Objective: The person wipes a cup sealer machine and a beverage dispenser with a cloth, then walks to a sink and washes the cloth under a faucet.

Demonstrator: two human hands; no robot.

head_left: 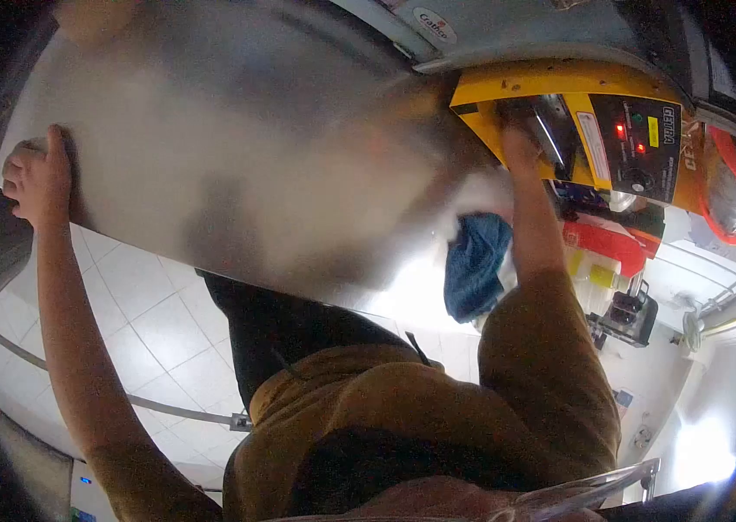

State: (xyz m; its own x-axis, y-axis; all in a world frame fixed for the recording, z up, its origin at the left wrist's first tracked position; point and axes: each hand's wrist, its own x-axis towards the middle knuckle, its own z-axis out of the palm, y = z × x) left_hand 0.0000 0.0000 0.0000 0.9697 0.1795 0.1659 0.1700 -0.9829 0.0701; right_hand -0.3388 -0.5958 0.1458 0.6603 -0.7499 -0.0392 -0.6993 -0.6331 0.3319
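Observation:
At the left end of the shiny metal table (298, 183), my left hand (40, 178) rests on the edge, its thumb stretched along the top and its other fingers bent. My right hand (520, 143) reaches into the opening of the yellow machine (594, 130), beside a metal bar; its fingers are in shadow and hidden. Two red lights glow on the machine's black panel (642, 143). A blue cloth (477, 261) lies near the table's right end, close to my right forearm.
An orange-rimmed roll (733, 187) is beside the machine at the right. Beyond my right arm are a red object (598, 248) and a dark device (629, 313). A metal rail (185, 411) runs over the white tiled floor (159, 331).

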